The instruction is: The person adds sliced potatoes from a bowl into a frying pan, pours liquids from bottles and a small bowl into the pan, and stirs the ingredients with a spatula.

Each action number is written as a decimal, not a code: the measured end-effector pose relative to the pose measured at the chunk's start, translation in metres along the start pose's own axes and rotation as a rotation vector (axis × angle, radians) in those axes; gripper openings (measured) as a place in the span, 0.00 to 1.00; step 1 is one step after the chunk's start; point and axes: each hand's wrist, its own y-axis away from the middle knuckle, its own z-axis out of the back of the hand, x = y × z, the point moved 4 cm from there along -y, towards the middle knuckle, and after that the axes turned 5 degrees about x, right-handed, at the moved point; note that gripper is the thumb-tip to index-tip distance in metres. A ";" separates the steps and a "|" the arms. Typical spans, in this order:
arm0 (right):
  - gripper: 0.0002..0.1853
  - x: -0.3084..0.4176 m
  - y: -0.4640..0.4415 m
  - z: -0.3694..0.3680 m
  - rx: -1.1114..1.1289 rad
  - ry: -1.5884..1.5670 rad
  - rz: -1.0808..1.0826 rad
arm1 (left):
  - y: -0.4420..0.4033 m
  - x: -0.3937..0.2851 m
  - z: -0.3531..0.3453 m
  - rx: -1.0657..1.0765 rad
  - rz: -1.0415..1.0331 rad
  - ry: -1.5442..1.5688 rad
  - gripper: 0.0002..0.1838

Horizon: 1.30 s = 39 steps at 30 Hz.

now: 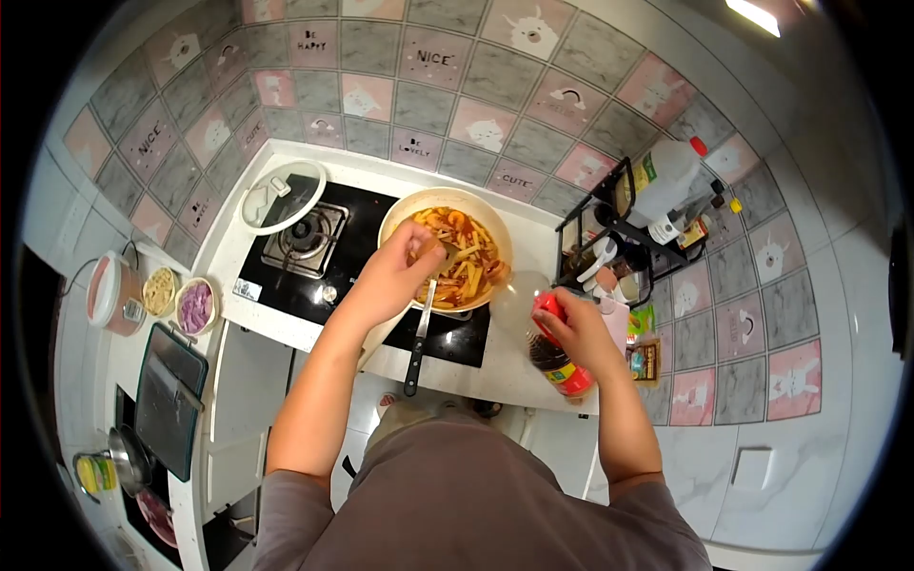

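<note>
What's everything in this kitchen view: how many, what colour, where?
Cooktop: one, black, centre
Pan: one, cream, on cooktop
Food: one panful, orange-brown, in pan
Utensil: one, silver-black, in pan
Lid: one, white-rimmed, at cooktop's left
Bottle: one, dark-and-red, right of pan
Bowls: two, white, left
Tub: one, pinkish, beside bowls
Board: one, dark, left
Rack: one, black, right
Tiles: many, pink and grey, behind
Left hand: one, bare, over pan
Right hand: one, bare, on bottle

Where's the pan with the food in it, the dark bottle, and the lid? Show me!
Pan (440, 198): head view, on the pale inside wall near its far rim.
Bottle (568, 376): head view, on its red and yellow label.
Lid (278, 187): head view, on its handle.
</note>
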 end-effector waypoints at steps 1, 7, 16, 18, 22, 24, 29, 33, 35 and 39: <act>0.16 -0.005 -0.007 -0.002 0.012 0.005 0.006 | 0.009 0.009 0.004 0.025 0.087 0.093 0.11; 0.19 -0.021 -0.051 -0.013 0.014 0.280 0.078 | 0.063 0.059 0.012 0.092 0.293 0.287 0.16; 0.20 -0.025 -0.103 -0.030 0.115 0.552 0.097 | 0.106 0.088 0.024 0.059 0.368 0.334 0.13; 0.20 -0.023 -0.110 -0.033 0.140 0.569 0.097 | 0.109 0.090 0.025 0.042 0.378 0.330 0.12; 0.19 -0.021 -0.119 -0.035 0.170 0.618 0.099 | 0.112 0.094 0.027 0.024 0.375 0.344 0.12; 0.19 -0.019 -0.124 -0.036 0.175 0.631 0.107 | 0.113 0.095 0.028 0.021 0.378 0.343 0.12; 0.19 -0.013 -0.129 -0.033 0.161 0.624 0.097 | 0.111 0.099 0.028 0.012 0.361 0.363 0.12; 0.19 -0.016 -0.128 -0.030 0.149 0.595 0.039 | 0.110 0.099 0.028 0.015 0.358 0.374 0.12; 0.19 -0.021 -0.124 -0.027 0.125 0.567 0.013 | 0.109 0.098 0.028 0.016 0.369 0.372 0.12; 0.19 -0.029 -0.108 -0.020 0.031 0.402 -0.013 | 0.106 0.097 0.027 0.017 0.362 0.361 0.11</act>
